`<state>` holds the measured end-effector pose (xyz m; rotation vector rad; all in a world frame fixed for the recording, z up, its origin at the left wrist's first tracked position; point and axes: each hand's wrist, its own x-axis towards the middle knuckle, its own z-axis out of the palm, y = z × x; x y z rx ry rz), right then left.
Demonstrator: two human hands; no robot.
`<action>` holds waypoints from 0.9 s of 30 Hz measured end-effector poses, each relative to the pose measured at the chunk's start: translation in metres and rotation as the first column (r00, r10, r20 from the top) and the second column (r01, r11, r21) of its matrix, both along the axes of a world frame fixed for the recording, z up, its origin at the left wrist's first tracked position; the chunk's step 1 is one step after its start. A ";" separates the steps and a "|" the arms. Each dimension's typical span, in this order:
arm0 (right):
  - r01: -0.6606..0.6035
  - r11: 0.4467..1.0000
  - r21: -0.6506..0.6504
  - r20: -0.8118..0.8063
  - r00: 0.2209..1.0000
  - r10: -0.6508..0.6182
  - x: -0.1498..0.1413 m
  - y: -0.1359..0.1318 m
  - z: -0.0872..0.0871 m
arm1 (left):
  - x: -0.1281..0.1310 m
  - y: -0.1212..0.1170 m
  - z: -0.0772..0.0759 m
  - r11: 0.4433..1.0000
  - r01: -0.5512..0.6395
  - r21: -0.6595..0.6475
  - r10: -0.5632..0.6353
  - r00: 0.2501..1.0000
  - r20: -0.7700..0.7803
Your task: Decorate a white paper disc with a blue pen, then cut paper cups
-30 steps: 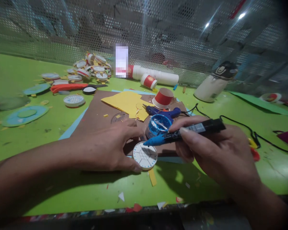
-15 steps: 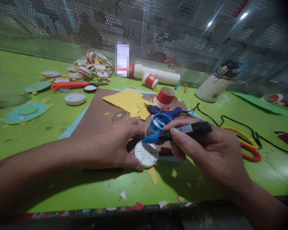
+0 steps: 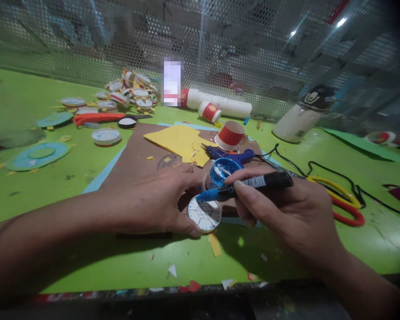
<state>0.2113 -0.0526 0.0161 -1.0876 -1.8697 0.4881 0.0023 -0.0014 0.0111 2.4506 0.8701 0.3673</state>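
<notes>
Nearest the camera, small paper scraps (image 3: 194,286) litter the bottom edge of the green table (image 3: 120,262), and a yellow paper strip (image 3: 215,245) sits right by the white round disc with black lines (image 3: 204,220), just below centre frame. The left hand (image 3: 153,198) pinches that disc by its rim, thumb at the lower left, fingers curled round the upper left. The right hand (image 3: 286,209) has a black marker with a blue-smeared front end (image 3: 250,183) pinched between thumb and fingers, tip at the disc's upper edge.

Looks to me like the step in hand is dotting blue round the rim, since there's a run of blue dots there. I'd say the next dot calls for a steady disc, maybe a small turn, and a light tap so it doesn't smear.

Can't tell if the tip is actually touching, and the left fingertips are partly hidden. The right hand covers part of the yellow and red scissor handles (image 3: 351,213), while the marker blocks part of the open blue-stained jar (image 3: 213,178). Further up, the yellow paper (image 3: 173,140) is readable enough, but the pile of finished-looking discs (image 3: 133,91) at upper left is a jumble, the bright upright rectangle (image 3: 172,82) is pixelated, and everything behind the metal mesh (image 3: 136,49) is murky.
</notes>
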 end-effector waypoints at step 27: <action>0.007 0.995 0.099 0.007 1.000 -0.008 0.001 -0.001 0.000 | 0.003 -0.001 0.006 0.997 -0.053 -0.061 0.047 0.995 -0.092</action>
